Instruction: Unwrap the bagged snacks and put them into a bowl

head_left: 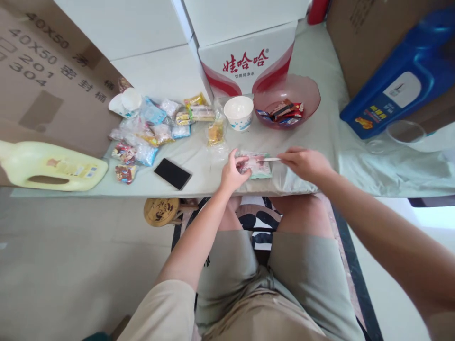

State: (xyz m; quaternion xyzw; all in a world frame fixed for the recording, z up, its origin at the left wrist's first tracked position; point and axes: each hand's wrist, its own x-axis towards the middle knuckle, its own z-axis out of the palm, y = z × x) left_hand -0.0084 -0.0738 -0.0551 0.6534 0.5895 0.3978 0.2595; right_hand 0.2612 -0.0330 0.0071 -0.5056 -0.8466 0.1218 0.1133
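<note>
My right hand (306, 163) is closed on one end of a slim, light-coloured tool (273, 159); it looks like a small knife, but its exact kind is unclear. The tool points left toward my left hand (234, 173). That hand curves its thumb and fingers around the left end of a clear plastic packet (254, 165) with pinkish contents. Under the packet lies a pale green flat wrapper (265, 173) on the cloth. Just behind my hands stand a white paper bowl (239, 113) and a pink translucent bowl (308, 102) holding several wrapped snacks.
Left of my hands are a black phone (173, 174) and a heap of snack packets (152, 130). A yellow jug (53, 166) lies at the far left. A blue bottle (401, 80) and a clear plastic cup (405, 132) are at the right. Cartons (249, 61) line the back.
</note>
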